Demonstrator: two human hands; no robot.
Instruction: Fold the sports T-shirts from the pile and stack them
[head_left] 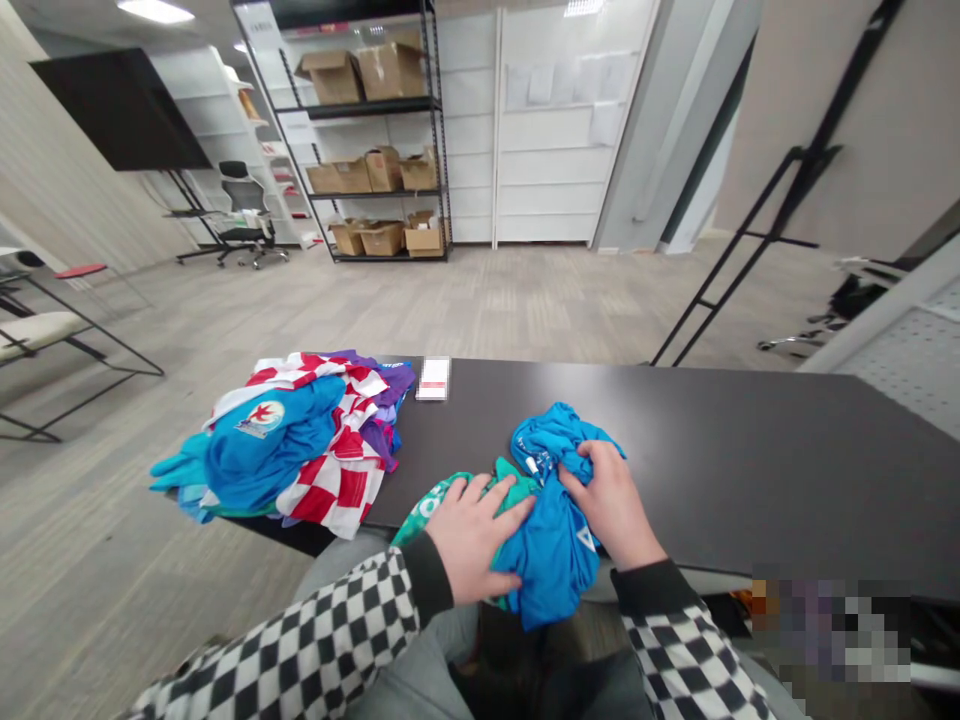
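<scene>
A crumpled blue shirt [555,560] with white print lies at the table's front edge, part of it hanging over. Beside and partly under it is a green garment [427,505] with white marks. My left hand [480,535] rests on the green and blue cloth, fingers spread out. On the blue shirt's right side, my right hand [611,500] has its thumb and fingers closed on a bunched fold. To the left sits a heap of clothes: a blue shirt [262,450] with a round emblem, a red-and-white checked garment [341,480] and a purple garment [390,395].
A small white card or box [433,380] lies near the far edge of the dark table [750,450]. Beyond it stand a shelf rack [367,105] with cardboard boxes, an office chair [244,215] and a black metal stand [772,215]. A blurred patch covers the lower right.
</scene>
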